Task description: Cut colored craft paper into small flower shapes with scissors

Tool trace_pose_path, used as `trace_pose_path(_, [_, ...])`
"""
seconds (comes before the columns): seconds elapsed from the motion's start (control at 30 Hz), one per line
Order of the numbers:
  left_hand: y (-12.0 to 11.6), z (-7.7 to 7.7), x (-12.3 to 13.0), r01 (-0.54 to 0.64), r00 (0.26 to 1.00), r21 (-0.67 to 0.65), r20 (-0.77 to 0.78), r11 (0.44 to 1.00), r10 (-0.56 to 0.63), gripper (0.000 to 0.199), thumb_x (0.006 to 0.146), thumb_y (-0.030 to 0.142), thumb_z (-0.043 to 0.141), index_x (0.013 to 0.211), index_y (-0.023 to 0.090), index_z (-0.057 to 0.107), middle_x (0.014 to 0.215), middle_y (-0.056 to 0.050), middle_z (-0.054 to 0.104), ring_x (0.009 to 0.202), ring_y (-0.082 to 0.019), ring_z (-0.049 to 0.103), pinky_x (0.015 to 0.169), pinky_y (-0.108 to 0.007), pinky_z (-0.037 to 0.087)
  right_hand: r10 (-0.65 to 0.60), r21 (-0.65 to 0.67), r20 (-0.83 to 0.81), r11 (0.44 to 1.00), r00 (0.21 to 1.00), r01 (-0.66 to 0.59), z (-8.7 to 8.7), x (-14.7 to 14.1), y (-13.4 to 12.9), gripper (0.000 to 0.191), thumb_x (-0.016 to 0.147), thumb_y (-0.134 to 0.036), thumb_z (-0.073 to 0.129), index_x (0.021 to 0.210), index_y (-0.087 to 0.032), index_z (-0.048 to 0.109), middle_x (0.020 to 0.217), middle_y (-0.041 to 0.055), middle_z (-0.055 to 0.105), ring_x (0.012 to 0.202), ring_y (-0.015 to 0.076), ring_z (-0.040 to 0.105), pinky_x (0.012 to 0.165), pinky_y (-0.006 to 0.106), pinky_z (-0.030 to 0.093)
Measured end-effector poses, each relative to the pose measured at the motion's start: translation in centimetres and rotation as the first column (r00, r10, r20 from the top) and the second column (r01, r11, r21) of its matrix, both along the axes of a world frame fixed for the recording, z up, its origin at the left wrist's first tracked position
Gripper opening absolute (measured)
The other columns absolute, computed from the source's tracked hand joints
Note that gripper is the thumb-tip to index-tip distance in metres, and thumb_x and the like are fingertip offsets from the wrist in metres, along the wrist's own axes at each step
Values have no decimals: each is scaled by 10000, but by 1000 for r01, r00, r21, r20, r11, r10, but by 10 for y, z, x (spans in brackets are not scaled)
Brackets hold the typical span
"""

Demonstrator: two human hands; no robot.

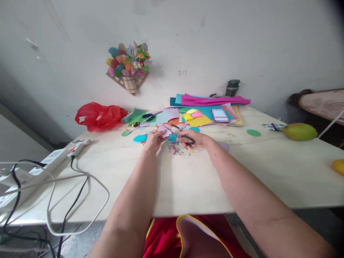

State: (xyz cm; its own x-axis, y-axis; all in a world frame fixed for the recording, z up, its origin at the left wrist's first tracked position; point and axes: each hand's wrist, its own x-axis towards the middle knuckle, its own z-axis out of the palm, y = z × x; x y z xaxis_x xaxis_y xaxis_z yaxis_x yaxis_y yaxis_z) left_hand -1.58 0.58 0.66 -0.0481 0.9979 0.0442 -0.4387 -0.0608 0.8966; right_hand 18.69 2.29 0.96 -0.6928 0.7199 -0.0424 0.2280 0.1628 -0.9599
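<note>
Near the middle of the table, my left hand (154,140) pinches a small piece of pale lilac paper (165,132). My right hand (195,138) is closed round the dark handles of a pair of scissors (190,140), whose blades point left and reach the lilac paper. Below both hands lies a scatter of tiny paper scraps (179,148) in several colours. A blue scalloped paper cutout (140,138) rests just left of my left hand. Another blue paper circle (194,129) sits behind my right hand.
Coloured paper sheets (205,118) are stacked at the back, beside a second pair of scissors (151,115) and a red plastic bag (99,116). A power strip (51,161) with loose cables is at left. A green-yellow mango (300,131) lies at right. Paper flowers (129,62) hang on the wall.
</note>
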Motion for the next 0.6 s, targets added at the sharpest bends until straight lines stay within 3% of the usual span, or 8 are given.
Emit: trace_pose_path(0.6, [1,0,0,-4,1000,-16,-9,1000,3,151,590,124,731,711,127,641,675,-30,671,630,-129,633,638,-263,570,-20,50,13,999,1000,19,-4,1,3,282,768,-415,662,720,-156,561,485,-4,595,329,66,449,290,173,268])
